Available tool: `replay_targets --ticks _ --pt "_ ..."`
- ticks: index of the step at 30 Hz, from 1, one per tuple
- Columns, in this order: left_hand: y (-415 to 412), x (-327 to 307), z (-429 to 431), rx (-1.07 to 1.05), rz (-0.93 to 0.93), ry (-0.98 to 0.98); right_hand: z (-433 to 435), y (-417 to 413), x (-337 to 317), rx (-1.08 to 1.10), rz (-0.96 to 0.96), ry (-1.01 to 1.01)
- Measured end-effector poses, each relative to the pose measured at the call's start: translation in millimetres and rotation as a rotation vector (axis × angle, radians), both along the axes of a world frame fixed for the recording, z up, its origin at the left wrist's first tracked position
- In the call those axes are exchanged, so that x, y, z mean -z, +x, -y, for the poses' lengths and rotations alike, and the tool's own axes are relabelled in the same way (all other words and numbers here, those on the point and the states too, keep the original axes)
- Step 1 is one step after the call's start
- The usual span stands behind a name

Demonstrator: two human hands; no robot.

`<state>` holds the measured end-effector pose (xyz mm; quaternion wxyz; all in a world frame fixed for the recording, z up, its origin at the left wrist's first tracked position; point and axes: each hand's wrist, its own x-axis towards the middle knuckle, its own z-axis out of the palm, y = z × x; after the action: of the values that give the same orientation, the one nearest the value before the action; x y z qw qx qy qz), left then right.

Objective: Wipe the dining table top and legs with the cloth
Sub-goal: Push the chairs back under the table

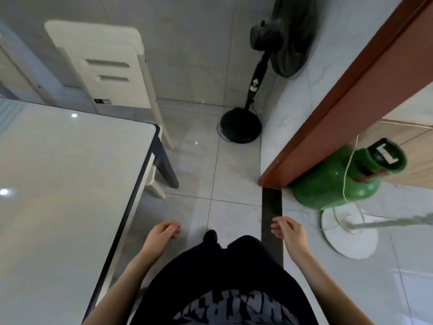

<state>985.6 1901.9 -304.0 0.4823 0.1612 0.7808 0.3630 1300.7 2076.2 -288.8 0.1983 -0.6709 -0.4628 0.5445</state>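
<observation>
We've got the dining table [58,184] filling the left side: glossy pale top, dark edge, ceiling lights reflected in it. Behind its far corner we see a white chair [105,66] against the wall. One dark table leg [166,168] shows under the far right corner, angled out onto the floor tiles [199,165]. Left hand [162,233] hangs just right of the table edge, not touching it, loosely curled, holding nothing. Between the arms we see dark trousers and a dark printed top [234,301]. Black pedestal fan [241,127] stands by the back wall, centre. Right hand [289,232] is level with the left, loosely curled too, nothing in it, partly over a black threshold strip [271,207]. Right of that we see a brown door frame [351,102] with a green gas cylinder [337,184] at its foot. The round white fan base [349,235] sits just beside the cylinder, and a pale cord [346,174] runs across the cylinder.
</observation>
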Motion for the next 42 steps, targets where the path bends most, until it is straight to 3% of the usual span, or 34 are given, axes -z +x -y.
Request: replay_targets --ticks 5,11,22,30,42 --pt "-27.9 -8.1 -71.4 0.088 -0.012 -0.017 -64.8 -18.4 -2.1 0.026 0.0 -0.027" --pt "-54.1 -1.1 -152.9 0.021 0.04 -0.029 -159.4 -49.1 9.9 -0.033 0.013 -0.037" --pt "-102.1 -5.5 -279.8 -0.273 0.021 -0.039 -376.6 -164.4 15.3 -0.254 -0.017 -0.057" --pt "-132.8 1.4 -312.9 -0.499 0.071 -0.082 -453.8 -266.0 9.1 -0.433 -0.103 -0.073" --pt "-314.0 -8.8 -463.7 -0.472 0.062 0.065 -559.2 -423.5 21.5 -0.513 -0.028 -0.035"
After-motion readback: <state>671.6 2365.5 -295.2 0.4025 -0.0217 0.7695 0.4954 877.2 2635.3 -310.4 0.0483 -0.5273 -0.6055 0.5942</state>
